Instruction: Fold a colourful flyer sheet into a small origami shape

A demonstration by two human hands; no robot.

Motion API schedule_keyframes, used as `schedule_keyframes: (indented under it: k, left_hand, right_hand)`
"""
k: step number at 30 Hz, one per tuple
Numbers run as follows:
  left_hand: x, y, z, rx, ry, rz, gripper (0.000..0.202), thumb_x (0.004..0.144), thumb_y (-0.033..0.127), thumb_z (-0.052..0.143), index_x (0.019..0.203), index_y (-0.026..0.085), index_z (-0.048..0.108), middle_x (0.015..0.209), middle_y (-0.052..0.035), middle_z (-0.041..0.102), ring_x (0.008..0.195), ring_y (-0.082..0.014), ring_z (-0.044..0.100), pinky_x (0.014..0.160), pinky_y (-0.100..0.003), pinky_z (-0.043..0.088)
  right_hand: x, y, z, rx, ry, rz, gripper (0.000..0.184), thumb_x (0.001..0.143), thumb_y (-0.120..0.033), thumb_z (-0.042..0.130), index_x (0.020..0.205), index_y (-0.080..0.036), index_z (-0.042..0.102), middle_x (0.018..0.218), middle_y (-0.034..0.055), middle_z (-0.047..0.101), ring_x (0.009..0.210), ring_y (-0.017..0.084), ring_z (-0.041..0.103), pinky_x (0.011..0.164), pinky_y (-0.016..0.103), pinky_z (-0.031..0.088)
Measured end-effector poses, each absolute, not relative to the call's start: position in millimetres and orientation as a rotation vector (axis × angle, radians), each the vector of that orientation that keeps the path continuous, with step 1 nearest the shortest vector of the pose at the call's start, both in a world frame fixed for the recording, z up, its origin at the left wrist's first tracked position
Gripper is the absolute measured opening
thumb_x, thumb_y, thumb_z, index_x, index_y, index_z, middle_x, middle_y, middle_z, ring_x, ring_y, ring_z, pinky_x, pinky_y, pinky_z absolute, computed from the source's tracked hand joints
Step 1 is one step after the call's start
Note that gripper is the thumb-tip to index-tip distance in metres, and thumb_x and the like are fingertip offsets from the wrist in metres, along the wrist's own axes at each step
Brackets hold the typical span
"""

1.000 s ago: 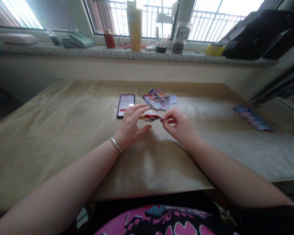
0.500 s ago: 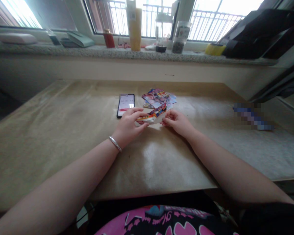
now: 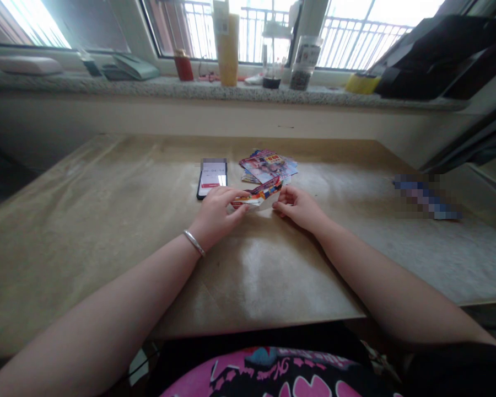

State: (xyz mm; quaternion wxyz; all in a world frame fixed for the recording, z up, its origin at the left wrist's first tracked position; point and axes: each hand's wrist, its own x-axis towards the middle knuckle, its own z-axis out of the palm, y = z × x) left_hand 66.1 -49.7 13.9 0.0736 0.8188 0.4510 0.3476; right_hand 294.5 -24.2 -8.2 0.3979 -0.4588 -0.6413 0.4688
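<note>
Between my hands is a colourful printed sheet of paper (image 3: 254, 199), bent and raised a little off the table. My left hand (image 3: 221, 208), with a silver bangle at its wrist, pinches the sheet's left end between thumb and fingers. At the right end, my right hand (image 3: 293, 204) grips the paper with curled fingers and thumb. Just beyond lies a loose pile of printed sheets (image 3: 268, 165), overlapping at different angles. A phone (image 3: 213, 175) with a lit timer screen lies flat beyond my left hand.
The table (image 3: 107, 237) has a glossy brownish cover. A blurred blue item (image 3: 425, 197) lies at the right. On the window sill (image 3: 140, 87) stand a red bottle (image 3: 184, 65), a tall yellow container (image 3: 228, 49), a clear jar (image 3: 303, 63) and a large black object (image 3: 434, 60).
My right hand has shifted very slightly right with its end of the sheet. My left fingers have bent a little lower over the paper. The pile and phone stay put.
</note>
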Motion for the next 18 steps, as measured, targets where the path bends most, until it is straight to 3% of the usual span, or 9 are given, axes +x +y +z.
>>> schedule_keyframes:
  k: [5, 13, 18]
  left_hand:
    - [66.4, -51.3, 13.4, 2.420, 1.410, 1.076, 0.022, 0.082, 0.025, 0.063, 0.103, 0.020, 0.069, 0.118, -0.0087, 0.060, 0.111, -0.0240, 0.055, 0.100, -0.045, 0.042]
    - [66.0, -50.8, 10.9, 2.426, 1.281, 0.917, 0.021, 0.085, 0.022, 0.059, 0.101, 0.023, 0.072, 0.137, -0.0099, 0.047, 0.123, -0.0257, 0.049, 0.107, -0.048, 0.038]
    - [66.2, -51.7, 10.1, 2.418, 1.253, 0.880, 0.024, 0.085, 0.022, 0.058, 0.104, 0.021, 0.071, 0.139, -0.0111, 0.042, 0.125, -0.0270, 0.047, 0.109, -0.049, 0.038]
  right_hand:
    - [291.7, -25.5, -7.0, -1.162, -1.595, 1.167, 0.035, 0.068, -0.030, 0.065, 0.098, -0.020, 0.051, 0.083, 0.0006, 0.064, 0.066, 0.011, 0.058, 0.053, 0.023, 0.050]
    - [288.5, -29.4, -5.2, -1.082, -1.616, 1.097, 0.062, 0.065, -0.030, 0.066, 0.120, -0.019, 0.041, 0.085, -0.0001, 0.063, 0.064, 0.011, 0.059, 0.054, 0.024, 0.047]
    - [290.0, -28.3, -7.8, -1.078, -1.670, 1.057, 0.053, 0.067, -0.028, 0.064, 0.116, -0.020, 0.046, 0.083, 0.0000, 0.064, 0.066, 0.013, 0.060, 0.056, 0.025, 0.048]
